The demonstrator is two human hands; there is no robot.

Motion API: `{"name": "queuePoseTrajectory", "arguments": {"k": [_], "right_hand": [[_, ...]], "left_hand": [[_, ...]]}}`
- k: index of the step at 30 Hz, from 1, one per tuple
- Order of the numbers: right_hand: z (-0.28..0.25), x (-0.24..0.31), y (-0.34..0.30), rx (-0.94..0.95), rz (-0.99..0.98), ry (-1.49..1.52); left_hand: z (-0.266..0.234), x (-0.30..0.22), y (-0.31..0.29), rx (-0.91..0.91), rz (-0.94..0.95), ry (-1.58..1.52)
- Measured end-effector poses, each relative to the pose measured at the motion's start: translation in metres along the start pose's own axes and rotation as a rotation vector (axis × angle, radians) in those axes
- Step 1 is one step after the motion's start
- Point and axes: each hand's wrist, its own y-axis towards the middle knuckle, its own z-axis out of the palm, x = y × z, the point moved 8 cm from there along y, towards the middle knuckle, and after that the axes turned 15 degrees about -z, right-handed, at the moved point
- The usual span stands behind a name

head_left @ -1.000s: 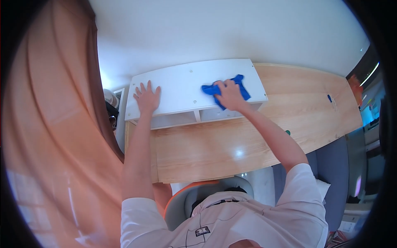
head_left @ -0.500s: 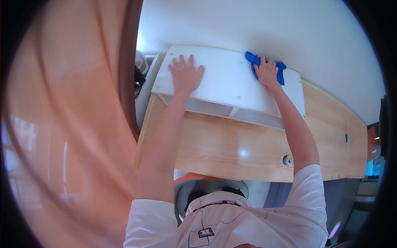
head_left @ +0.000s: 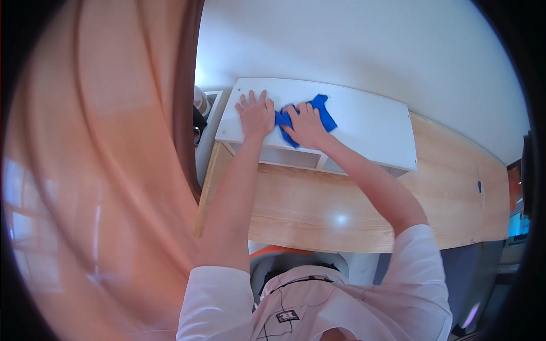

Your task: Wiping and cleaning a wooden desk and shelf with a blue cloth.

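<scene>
Where the blue cloth (head_left: pixel 327 117) is lying: on the flat top of the white shelf unit (head_left: pixel 369 122), left of its middle, beneath the right hand (head_left: pixel 307 128) and just beside the left hand (head_left: pixel 257 119).
Nearer hand: the right is covering the cloth; the left is resting beyond its left end, and whether the two are touching I cannot tell.
Long axis: the unit is running left to right, most of its top extending rightward from the cloth, which is sprawling unevenly, one corner pointing toward the wall (head_left: pixel 364 40).
Right fingers: curving palm-down over the fabric; whether they are pinching it or only pressing is not showing.
Left fingers: spreading flat on the white top, grasping nothing.
Fabric: looking soft and matte, creasing into folds with irregular corners.
Shelf body: showing smooth, boxy panels, a divider separating the front compartments (head_left: pixel 287 157).
Tabletop (head_left: pixel 318 210): displaying pale wood grain and reflecting one bright spot.
Curtain (head_left: pixel 114 142): hanging at the left in long orange-brown folds.
</scene>
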Motion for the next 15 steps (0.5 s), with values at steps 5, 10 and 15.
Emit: {"name": "queuePoseTrajectory", "arguments": {"k": [5, 10, 15], "right_hand": [[-0.046, -0.028, -0.065, 0.13, 0.019, 0.152], [-0.045, -0.08, -0.05, 0.087, 0.26, 0.039], [-0.023, -0.031, -0.004, 0.016, 0.152, 0.288]], "left_hand": [[0.0, -0.013, -0.001, -0.02, 0.022, -0.009], [0.004, -0.018, -0.001, 0.009, 0.013, -0.016], [0.003, -0.003, 0.001, -0.032, 0.023, 0.002]]}}
